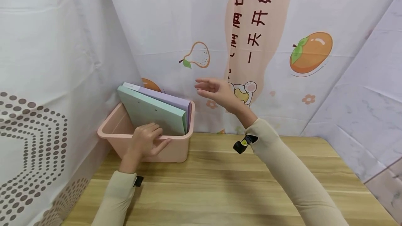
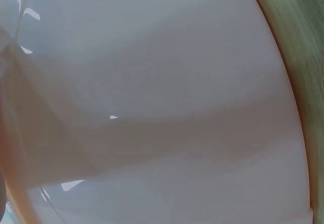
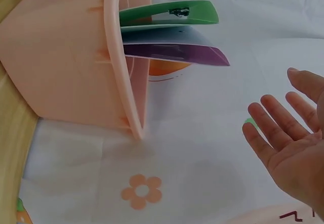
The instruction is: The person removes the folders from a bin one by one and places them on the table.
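While left hand [image 1: 147, 139] on bin [image 1: 172, 151] — right hand [image 1: 221, 94] aloft

We have a bin [image 1: 172, 151] at the far left of the table [image 1: 204, 191], cloth [image 1: 169, 16] behind it and to its left. In it the front folder [image 1: 147, 109] stands before the rear folder [image 1: 166, 97], both rising past the rim [image 1: 114, 136]. Our left hand [image 1: 145, 141] lies over the front rim; our right hand [image 1: 221, 95] hangs right of the bin, before the cloth.
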Available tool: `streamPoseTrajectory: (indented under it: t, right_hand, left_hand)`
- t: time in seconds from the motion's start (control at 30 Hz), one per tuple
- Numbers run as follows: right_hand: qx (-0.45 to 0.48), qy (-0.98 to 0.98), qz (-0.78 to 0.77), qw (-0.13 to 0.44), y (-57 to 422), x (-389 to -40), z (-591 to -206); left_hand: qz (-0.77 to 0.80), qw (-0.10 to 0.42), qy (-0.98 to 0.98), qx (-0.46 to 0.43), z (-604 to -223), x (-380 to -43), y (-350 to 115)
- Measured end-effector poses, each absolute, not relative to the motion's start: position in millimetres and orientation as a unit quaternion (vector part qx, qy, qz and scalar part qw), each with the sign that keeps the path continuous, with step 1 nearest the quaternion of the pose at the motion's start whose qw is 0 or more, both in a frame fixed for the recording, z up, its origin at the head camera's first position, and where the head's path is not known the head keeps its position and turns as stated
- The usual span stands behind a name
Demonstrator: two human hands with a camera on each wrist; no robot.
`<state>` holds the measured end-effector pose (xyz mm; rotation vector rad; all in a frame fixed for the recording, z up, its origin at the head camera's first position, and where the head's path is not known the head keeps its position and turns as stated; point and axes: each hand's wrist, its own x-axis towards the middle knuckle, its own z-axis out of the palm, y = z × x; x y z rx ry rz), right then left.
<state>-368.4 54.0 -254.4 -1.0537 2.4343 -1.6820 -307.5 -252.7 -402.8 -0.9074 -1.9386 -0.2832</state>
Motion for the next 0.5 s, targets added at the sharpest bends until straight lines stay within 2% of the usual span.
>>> streamPoseTrajectory:
  t: [0.5]
  right_hand:
    - [-0.303,0.746,-0.59,0.062,39,-372,-281]
  left_hand:
    - [-0.114,0.466,-0.799,-0.362,-400,-300,-251]
